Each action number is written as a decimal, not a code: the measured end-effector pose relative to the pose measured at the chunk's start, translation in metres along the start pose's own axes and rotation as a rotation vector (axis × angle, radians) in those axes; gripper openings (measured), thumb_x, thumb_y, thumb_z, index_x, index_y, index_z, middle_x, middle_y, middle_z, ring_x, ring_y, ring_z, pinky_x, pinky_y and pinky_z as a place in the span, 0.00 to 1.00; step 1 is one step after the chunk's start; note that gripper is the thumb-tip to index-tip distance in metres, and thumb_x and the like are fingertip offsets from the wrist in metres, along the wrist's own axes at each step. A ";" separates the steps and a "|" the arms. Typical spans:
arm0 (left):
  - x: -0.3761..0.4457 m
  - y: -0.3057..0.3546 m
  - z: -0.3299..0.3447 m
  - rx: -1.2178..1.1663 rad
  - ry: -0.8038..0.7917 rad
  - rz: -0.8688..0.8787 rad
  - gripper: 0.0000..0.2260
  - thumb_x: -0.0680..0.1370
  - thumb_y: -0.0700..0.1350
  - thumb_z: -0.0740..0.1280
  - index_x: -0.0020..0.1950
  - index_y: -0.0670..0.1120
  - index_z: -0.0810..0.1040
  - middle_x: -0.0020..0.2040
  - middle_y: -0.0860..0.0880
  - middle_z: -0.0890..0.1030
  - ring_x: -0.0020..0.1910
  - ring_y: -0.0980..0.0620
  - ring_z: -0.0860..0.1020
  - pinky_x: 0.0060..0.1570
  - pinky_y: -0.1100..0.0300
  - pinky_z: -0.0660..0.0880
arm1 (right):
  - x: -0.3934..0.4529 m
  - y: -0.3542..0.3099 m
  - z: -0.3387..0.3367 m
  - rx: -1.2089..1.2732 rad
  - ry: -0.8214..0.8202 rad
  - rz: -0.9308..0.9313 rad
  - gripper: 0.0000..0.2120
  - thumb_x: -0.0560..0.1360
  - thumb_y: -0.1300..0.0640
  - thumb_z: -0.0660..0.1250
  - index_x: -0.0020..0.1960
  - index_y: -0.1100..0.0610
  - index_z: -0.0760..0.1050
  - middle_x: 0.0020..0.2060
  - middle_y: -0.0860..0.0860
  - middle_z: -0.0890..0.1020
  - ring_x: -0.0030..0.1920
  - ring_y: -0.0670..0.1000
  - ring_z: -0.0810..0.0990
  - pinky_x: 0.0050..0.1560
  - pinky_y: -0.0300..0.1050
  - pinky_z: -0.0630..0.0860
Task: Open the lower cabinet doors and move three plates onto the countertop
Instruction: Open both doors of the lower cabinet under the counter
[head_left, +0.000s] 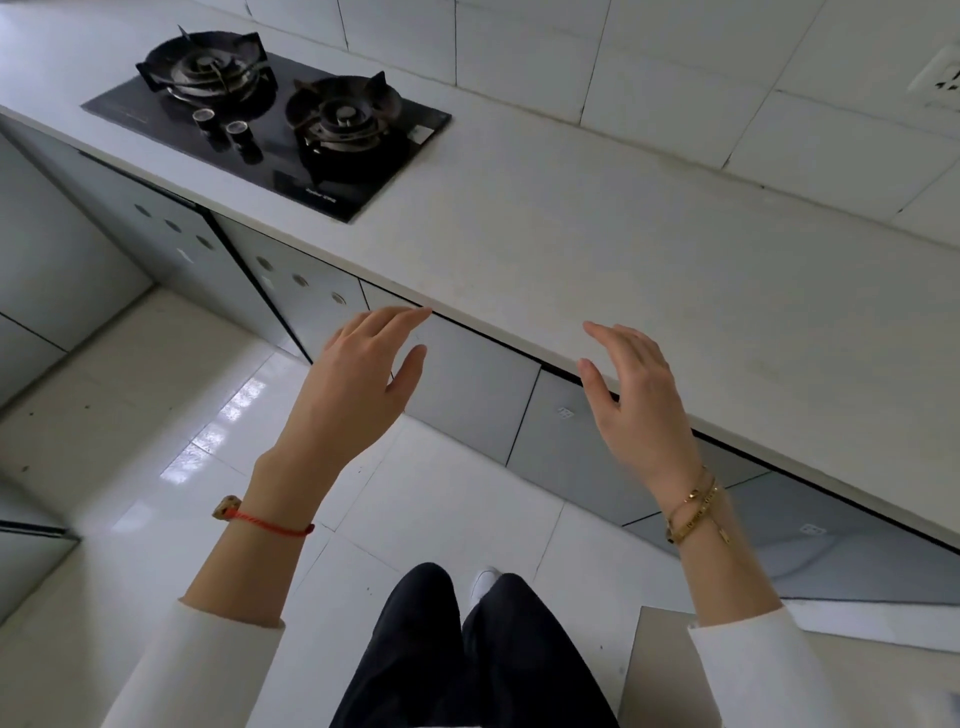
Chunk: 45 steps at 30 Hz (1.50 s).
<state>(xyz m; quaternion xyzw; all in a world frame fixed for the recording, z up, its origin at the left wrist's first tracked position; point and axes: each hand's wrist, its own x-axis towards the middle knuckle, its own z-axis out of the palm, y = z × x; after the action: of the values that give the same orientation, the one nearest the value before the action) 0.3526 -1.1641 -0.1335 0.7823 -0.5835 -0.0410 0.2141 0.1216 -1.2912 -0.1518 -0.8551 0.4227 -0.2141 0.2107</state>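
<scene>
Grey lower cabinet doors (472, 389) run under the white countertop (597, 249), and those in front of me are closed. My left hand (358, 379) is raised with straight, relaxed fingers, its fingertips near the countertop's front edge, holding nothing. My right hand (634, 395) hovers the same way at the countertop edge, fingers loose and empty. Whether either hand touches the edge cannot be made out. No plates are visible.
A black two-burner gas hob (270, 130) is set into the countertop at the left. White tiled wall behind, with a socket (940, 78) at the far right. Glossy tiled floor (208, 441) below; my legs in dark trousers stand before the cabinets.
</scene>
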 end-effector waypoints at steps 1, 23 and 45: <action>0.000 -0.004 0.011 0.001 -0.002 0.003 0.18 0.81 0.47 0.59 0.71 0.47 0.70 0.66 0.49 0.77 0.65 0.48 0.74 0.65 0.51 0.72 | -0.001 0.007 0.009 -0.001 -0.004 0.001 0.19 0.81 0.54 0.59 0.70 0.57 0.69 0.65 0.53 0.75 0.70 0.52 0.67 0.72 0.47 0.63; 0.003 -0.137 0.310 0.030 0.262 0.253 0.16 0.82 0.46 0.59 0.69 0.46 0.72 0.63 0.48 0.78 0.64 0.47 0.75 0.63 0.48 0.72 | -0.009 0.184 0.268 -0.156 0.365 -0.208 0.19 0.81 0.54 0.60 0.69 0.59 0.69 0.64 0.55 0.76 0.69 0.55 0.68 0.73 0.46 0.62; 0.088 -0.072 0.379 -0.713 0.331 0.109 0.11 0.79 0.45 0.63 0.59 0.48 0.81 0.53 0.52 0.83 0.44 0.57 0.80 0.47 0.72 0.74 | 0.019 0.192 0.273 -0.382 0.622 -0.296 0.18 0.80 0.55 0.60 0.68 0.60 0.71 0.61 0.55 0.76 0.63 0.57 0.72 0.65 0.52 0.68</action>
<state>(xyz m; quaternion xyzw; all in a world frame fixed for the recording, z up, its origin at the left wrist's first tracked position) 0.3262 -1.3386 -0.4881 0.6228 -0.5309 -0.1028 0.5654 0.1590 -1.3644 -0.4759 -0.8249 0.3706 -0.4085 -0.1237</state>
